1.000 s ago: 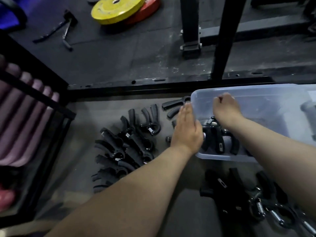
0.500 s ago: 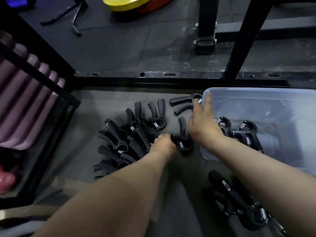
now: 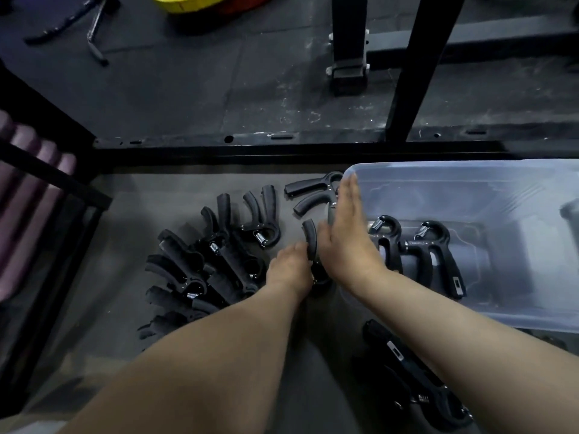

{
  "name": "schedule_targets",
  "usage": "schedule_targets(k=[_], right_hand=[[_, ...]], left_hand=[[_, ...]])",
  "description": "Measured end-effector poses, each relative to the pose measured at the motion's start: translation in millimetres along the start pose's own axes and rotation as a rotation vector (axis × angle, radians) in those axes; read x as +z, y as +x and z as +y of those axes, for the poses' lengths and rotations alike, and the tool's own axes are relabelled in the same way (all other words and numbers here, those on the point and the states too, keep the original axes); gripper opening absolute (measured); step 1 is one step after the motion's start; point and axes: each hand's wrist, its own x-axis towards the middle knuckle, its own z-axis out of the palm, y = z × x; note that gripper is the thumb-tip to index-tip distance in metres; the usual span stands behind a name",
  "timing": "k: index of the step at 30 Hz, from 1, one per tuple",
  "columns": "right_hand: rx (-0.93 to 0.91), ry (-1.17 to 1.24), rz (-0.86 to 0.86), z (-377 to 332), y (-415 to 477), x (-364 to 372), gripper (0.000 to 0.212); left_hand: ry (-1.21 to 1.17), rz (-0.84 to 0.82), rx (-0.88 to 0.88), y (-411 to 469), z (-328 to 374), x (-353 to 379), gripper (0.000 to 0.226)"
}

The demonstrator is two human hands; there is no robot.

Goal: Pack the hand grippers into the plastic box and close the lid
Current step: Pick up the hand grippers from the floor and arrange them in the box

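A clear plastic box [image 3: 470, 166] stands open on the floor at the right, with two black hand grippers [image 3: 387, 242] [image 3: 435, 245] lying inside. Several more grippers lie in a pile [image 3: 203, 264] to its left, and another heap [image 3: 407, 380] sits near me at the lower right. My left hand [image 3: 289, 269] is curled on one hand gripper [image 3: 310, 238] just outside the box's left wall. My right hand [image 3: 347, 236] lies flat, fingers stretched along the box's left corner, touching that same gripper; part of the gripper is hidden under it. One gripper [image 3: 313, 192] lies sideways beyond my fingers.
A black steel rack base [image 3: 282, 145] runs across behind the box, with uprights [image 3: 419, 67] [image 3: 347, 42]. A yellow weight plate [image 3: 188, 3] and a metal bar handle [image 3: 94, 36] lie on the far floor. A rack with pink rolls [image 3: 28, 189] stands at the left.
My right hand came out of the box to its left corner. My left hand dropped from the box wall to the floor and closed on a gripper. The view has tilted down.
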Motion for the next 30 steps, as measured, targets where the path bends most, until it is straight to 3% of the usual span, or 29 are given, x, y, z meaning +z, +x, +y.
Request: schedule_targets(k=[4,11,16,20,25,30], right_hand=[[-0.03,-0.063,0.025,1.9,2.3,4.4,0.074],[-0.046,-0.125,-0.008,6.3,2.6,4.1,0.074],[-0.095,-0.092,0.039,6.7,2.0,3.7,0.072],[-0.054,-0.026,0.023,5.9,1.6,1.5,0.075],[-0.019,-0.093,-0.014,5.9,1.6,1.3,0.079],[0.042,-0.081,-0.088,2.9,-4.2,-4.9,0.078]], left_hand=[[0.016,0.022,-0.024,7.3,2.0,0.5,0.031],[0.167,-0.114,-0.09,-3.0,7.8,1.9,0.066],[0.234,-0.172,-0.122,-13.0,4.4,10.0,0.072],[0.185,-0.2,-0.158,-28.9,2.6,8.2,0.06],[-0.168,-0.129,-0.215,-36.0,3.5,-1.9,0.042],[-0.306,-0.036,-0.27,-48.5,0.4,-9.1,0.031]])
